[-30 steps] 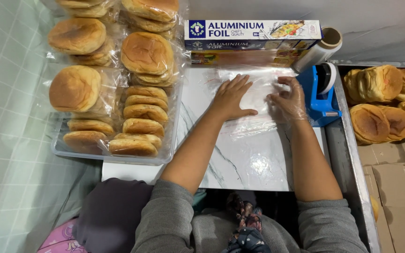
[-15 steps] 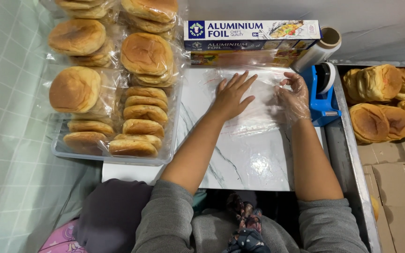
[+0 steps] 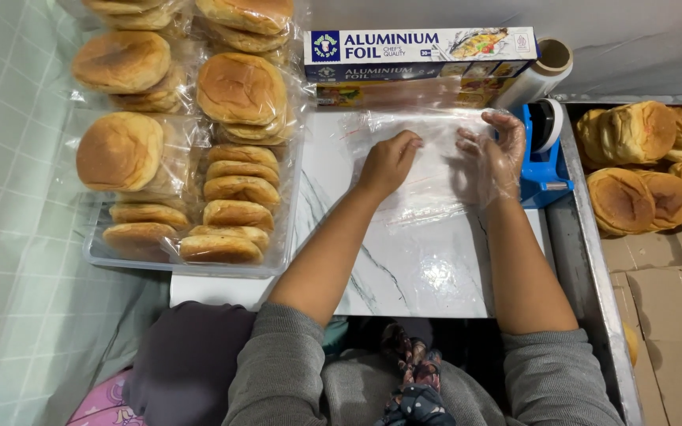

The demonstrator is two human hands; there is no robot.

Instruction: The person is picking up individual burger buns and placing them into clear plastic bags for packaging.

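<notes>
Plastic bag flat under both hands; bagged buns fill tray.

Even, soft overhead light, moderately bright, no hard shadows. Faint shadow under the forearms on the white marble counter. Glare streaks on the clear plastic sheet lying on the counter, and on the bun wrappers left of the counter. Focus is sharp at the counter; the dark clothing below its near edge is dim and slightly soft. Mild wide-angle bending left of the counter.
</notes>
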